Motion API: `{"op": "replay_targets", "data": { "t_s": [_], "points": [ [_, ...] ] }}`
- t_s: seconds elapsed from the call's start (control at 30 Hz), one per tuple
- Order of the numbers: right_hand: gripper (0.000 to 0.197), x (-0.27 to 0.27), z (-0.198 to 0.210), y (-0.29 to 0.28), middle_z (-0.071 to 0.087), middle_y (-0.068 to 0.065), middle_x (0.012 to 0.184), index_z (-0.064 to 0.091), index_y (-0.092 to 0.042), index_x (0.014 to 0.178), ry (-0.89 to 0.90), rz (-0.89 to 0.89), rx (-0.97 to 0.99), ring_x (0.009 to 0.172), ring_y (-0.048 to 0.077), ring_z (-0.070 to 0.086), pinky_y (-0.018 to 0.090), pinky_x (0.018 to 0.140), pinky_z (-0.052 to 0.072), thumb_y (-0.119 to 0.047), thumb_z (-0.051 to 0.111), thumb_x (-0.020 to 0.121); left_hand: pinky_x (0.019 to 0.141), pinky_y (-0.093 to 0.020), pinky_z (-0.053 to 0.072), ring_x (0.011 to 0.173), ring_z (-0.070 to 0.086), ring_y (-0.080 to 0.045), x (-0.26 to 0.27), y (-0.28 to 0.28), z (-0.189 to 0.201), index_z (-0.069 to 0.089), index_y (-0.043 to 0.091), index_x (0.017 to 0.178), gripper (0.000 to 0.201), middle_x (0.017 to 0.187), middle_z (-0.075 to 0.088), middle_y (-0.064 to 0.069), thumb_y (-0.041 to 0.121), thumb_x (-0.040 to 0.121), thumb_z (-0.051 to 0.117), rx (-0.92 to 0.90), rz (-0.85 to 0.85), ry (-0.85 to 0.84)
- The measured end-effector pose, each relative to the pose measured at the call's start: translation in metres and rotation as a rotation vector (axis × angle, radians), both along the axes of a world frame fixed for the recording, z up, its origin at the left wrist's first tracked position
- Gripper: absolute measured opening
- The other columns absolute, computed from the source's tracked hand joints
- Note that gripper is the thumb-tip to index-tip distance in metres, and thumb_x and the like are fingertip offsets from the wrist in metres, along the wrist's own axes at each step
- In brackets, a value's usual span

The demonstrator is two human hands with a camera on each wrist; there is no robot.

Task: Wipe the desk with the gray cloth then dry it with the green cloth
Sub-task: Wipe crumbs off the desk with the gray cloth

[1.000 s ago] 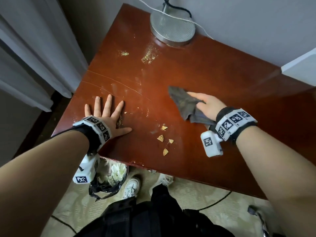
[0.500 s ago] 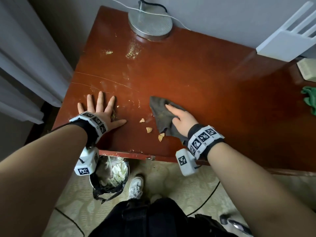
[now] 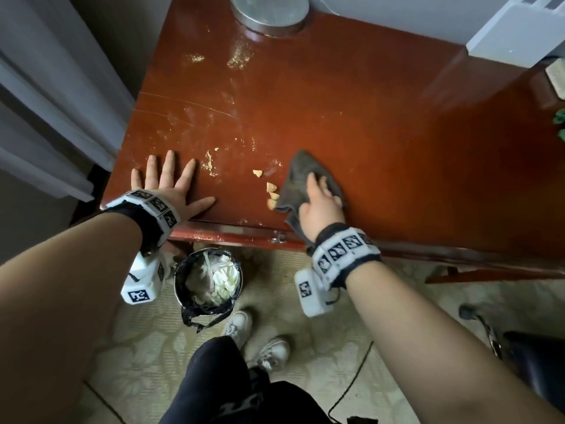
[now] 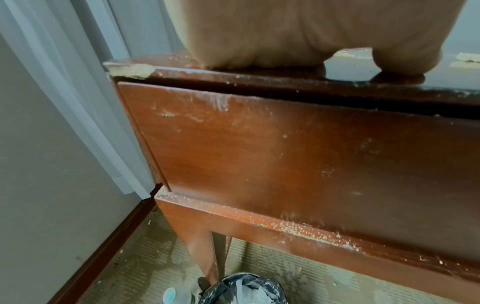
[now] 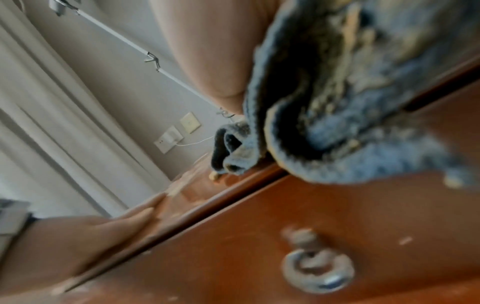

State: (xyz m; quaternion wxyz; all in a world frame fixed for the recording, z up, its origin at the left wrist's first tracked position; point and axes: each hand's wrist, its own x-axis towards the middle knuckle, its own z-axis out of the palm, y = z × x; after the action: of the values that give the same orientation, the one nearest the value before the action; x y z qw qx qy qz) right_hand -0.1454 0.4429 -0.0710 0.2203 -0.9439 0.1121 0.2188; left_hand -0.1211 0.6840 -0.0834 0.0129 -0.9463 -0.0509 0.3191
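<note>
The red-brown desk [image 3: 382, 123] carries crumbs and pale smears. My right hand [image 3: 319, 201] presses the gray cloth [image 3: 301, 174] onto the desk near the front edge, fingers bent over it. The cloth's tail hangs past the edge under my wrist and shows bunched in the right wrist view [image 5: 350, 102]. Several crumbs [image 3: 271, 188] lie against the cloth's left side. My left hand [image 3: 171, 185] lies flat with fingers spread at the front left corner, holding nothing; its palm [image 4: 311, 30] rests on the desk top. The green cloth [image 3: 561, 117] peeks in at the far right.
A round metal lamp base [image 3: 269, 10] stands at the back and a white device [image 3: 519, 35] at the back right. A lined trash bin [image 3: 211, 280] sits on the floor below the front edge. The drawer has a ring handle [image 5: 317, 271]. A chair [image 3: 526, 362] is at the lower right.
My right hand has drawn the gray cloth left and toward the front edge, up against the crumbs. My left hand has stayed flat in place.
</note>
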Motion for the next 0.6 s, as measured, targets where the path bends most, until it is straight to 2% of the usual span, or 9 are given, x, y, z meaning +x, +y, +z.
{"op": "replay_targets", "data": {
  "t_s": [0.1,0.2,0.3,0.37,0.47,0.6],
  "points": [
    [0.061,0.004,0.003,0.034,0.002,0.006,0.159,0.007,-0.019,0.150,0.017,0.011,0.118,0.140,0.036,0.019,0.039,0.114,0.020,-0.004,0.030,0.096,0.117,-0.048,-0.006,0.143,-0.020,-0.026,-0.001,-0.002,0.001,-0.022,0.038,0.143,0.087,0.152,-0.030,0.003,0.078,0.080,0.022,0.010,-0.008,-0.004],
    [0.058,0.009,0.013,0.035,0.010,0.005,0.158,0.010,-0.019,0.150,-0.035,-0.119,0.257,0.140,0.032,0.024,0.037,0.114,0.024,-0.006,0.029,0.097,0.117,-0.049,-0.005,0.143,-0.020,-0.027,0.000,-0.002,0.002,-0.023,0.037,0.143,0.086,0.153,-0.030,0.002,0.077,0.081,0.022,0.019,-0.016,-0.003],
    [0.056,0.001,0.029,0.009,0.028,0.000,0.153,0.018,-0.025,0.149,-0.080,-0.331,0.343,0.127,0.027,0.044,0.031,0.099,0.039,-0.008,0.030,0.097,0.116,-0.050,-0.003,0.143,-0.019,-0.029,-0.003,-0.001,0.002,-0.024,0.036,0.143,0.086,0.152,-0.030,0.000,0.077,0.082,0.019,0.014,-0.035,0.002],
    [0.055,-0.002,0.038,-0.015,0.035,0.000,0.150,0.024,-0.026,0.147,-0.154,-0.455,0.350,0.118,0.023,0.050,0.031,0.094,0.040,-0.008,0.031,0.096,0.116,-0.051,-0.002,0.143,-0.017,-0.030,0.000,0.001,0.003,-0.023,0.036,0.144,0.086,0.153,-0.029,-0.001,0.078,0.081,0.018,0.013,-0.056,0.004],
    [0.052,-0.004,0.041,-0.060,0.039,0.000,0.147,0.030,-0.024,0.145,-0.259,-0.632,0.309,0.130,0.024,0.044,0.034,0.109,0.035,-0.008,0.032,0.095,0.116,-0.053,0.000,0.143,-0.016,-0.032,0.008,0.001,0.008,-0.021,0.034,0.145,0.087,0.154,-0.026,-0.003,0.076,0.082,0.022,-0.008,-0.108,0.008],
    [0.051,0.015,0.043,-0.120,0.047,0.001,0.142,0.036,-0.026,0.142,-0.346,-0.729,0.246,0.128,0.025,0.046,0.039,0.109,0.037,-0.007,0.032,0.095,0.116,-0.049,-0.003,0.143,-0.018,-0.028,0.045,-0.015,0.018,-0.013,0.035,0.147,0.081,0.155,-0.022,-0.001,0.070,0.086,0.029,-0.117,-0.169,0.000]
  ]
}}
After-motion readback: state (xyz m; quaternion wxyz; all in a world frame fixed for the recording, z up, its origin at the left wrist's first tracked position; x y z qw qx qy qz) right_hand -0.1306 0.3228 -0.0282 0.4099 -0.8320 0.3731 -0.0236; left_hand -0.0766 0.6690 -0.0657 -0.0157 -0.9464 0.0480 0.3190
